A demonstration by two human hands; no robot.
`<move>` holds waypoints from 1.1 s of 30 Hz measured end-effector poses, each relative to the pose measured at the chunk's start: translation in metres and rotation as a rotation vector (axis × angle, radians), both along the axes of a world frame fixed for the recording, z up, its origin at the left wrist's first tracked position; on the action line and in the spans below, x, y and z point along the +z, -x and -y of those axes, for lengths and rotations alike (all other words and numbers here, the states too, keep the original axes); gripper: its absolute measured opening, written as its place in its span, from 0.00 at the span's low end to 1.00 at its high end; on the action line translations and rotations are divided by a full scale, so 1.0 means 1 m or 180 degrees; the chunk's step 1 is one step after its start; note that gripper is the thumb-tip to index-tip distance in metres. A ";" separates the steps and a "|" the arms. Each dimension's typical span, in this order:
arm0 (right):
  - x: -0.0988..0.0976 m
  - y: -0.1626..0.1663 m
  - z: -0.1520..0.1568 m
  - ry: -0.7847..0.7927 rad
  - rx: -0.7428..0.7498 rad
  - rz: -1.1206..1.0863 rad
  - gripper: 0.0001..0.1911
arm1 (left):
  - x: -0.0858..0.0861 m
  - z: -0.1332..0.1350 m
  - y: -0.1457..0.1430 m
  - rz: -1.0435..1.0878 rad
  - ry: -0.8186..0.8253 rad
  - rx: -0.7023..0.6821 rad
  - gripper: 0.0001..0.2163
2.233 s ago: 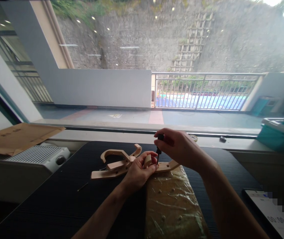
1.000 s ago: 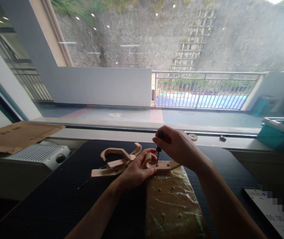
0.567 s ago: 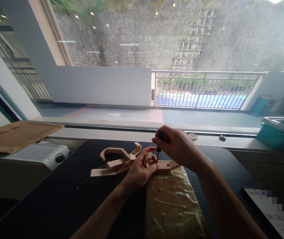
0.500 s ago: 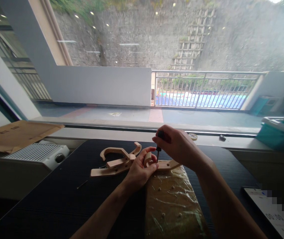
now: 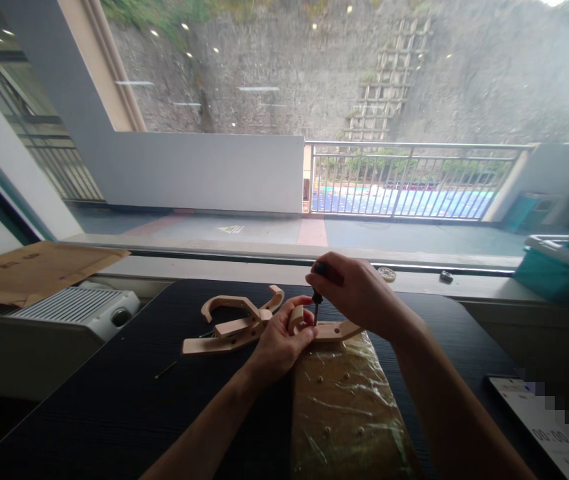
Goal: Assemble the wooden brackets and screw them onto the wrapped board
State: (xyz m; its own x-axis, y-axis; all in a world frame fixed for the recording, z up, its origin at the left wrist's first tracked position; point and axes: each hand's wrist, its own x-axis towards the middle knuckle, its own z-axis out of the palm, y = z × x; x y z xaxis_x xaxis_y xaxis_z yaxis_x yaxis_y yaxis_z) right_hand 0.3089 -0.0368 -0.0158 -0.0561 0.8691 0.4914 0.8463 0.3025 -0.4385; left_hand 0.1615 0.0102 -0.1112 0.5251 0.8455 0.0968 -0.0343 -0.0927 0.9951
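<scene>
A pale wooden assembly (image 5: 234, 327) of curved, claw-like pieces lies on the black table (image 5: 114, 400). My left hand (image 5: 279, 343) is closed on its middle, thumb and fingers wrapped round a small rounded wooden part (image 5: 295, 319). My right hand (image 5: 354, 290) grips a small screwdriver (image 5: 317, 297) with a dark handle, held upright, its tip down on the wooden piece (image 5: 337, 330) beside my left thumb. A plastic-wrapped wooden board (image 5: 344, 413) with small holes lies under both wrists.
A thin screw or pin (image 5: 165, 370) lies loose on the table's left. A white ribbed appliance (image 5: 79, 310) and cardboard (image 5: 29, 270) sit at the left. A teal container (image 5: 559, 270) stands far right; a phone (image 5: 539, 423) lies at the right front. A window sill (image 5: 264, 267) runs behind.
Both hands keep their hold. The right hand shifts slightly on the screwdriver handle, as in turning it; the wooden assembly stays in place.
</scene>
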 end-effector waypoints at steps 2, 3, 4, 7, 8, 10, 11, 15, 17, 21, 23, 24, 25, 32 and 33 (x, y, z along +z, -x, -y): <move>-0.001 0.000 -0.002 -0.0025 -0.0093 -0.0043 0.13 | 0.000 -0.001 0.001 -0.0026 -0.0025 -0.0006 0.20; -0.002 -0.001 -0.003 -0.0025 -0.0133 -0.0059 0.14 | 0.000 -0.001 0.001 -0.0033 -0.0038 -0.0004 0.20; -0.002 -0.001 -0.003 -0.0015 -0.0156 -0.0069 0.14 | 0.000 -0.001 0.001 -0.0034 -0.0045 0.0003 0.20; -0.001 -0.001 -0.001 0.0035 -0.0107 -0.0096 0.13 | 0.000 -0.001 0.001 -0.0036 -0.0030 0.0018 0.20; -0.001 0.000 0.000 0.0042 -0.0064 -0.0104 0.12 | 0.000 -0.001 0.001 -0.0034 -0.0018 0.0016 0.20; 0.001 0.000 0.002 0.0046 0.0039 -0.0123 0.11 | 0.001 0.000 0.001 -0.0031 -0.0001 0.0015 0.20; 0.001 0.000 0.002 0.0049 0.0087 -0.0131 0.10 | 0.001 0.000 0.001 -0.0033 -0.0001 0.0016 0.20; -0.001 -0.001 -0.001 0.0005 -0.0003 -0.0135 0.11 | 0.001 -0.001 0.001 -0.0044 -0.0058 0.0004 0.19; -0.003 -0.002 -0.003 -0.0026 -0.0154 -0.0128 0.13 | 0.000 -0.002 0.001 -0.0043 -0.0078 -0.0032 0.18; -0.004 -0.003 -0.003 -0.0005 -0.0225 -0.0085 0.14 | -0.001 -0.002 0.002 -0.0042 -0.0066 -0.0033 0.18; -0.002 -0.002 -0.001 0.0004 -0.0137 -0.0048 0.13 | -0.001 -0.002 0.001 -0.0042 -0.0041 -0.0008 0.18; -0.002 -0.001 0.000 0.0004 -0.0079 -0.0031 0.12 | -0.001 -0.002 0.001 -0.0039 -0.0021 0.0003 0.19; -0.001 0.000 0.001 -0.0006 -0.0029 -0.0024 0.12 | -0.001 -0.001 0.001 -0.0026 0.0001 0.0016 0.19; -0.004 0.001 -0.003 0.0058 -0.0083 0.0005 0.15 | -0.002 -0.001 0.000 0.0051 0.0011 -0.0003 0.19; -0.005 0.000 -0.005 0.0050 -0.0164 0.0001 0.16 | -0.002 -0.002 0.001 0.0061 -0.0014 -0.0038 0.18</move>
State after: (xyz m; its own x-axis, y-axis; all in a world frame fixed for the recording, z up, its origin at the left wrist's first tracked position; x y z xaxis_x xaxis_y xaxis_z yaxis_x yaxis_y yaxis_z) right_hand 0.3088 -0.0319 -0.0208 -0.0112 0.8784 0.4778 0.8608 0.2516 -0.4424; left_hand 0.1610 0.0119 -0.1133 0.5330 0.8388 0.1106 -0.0545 -0.0965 0.9938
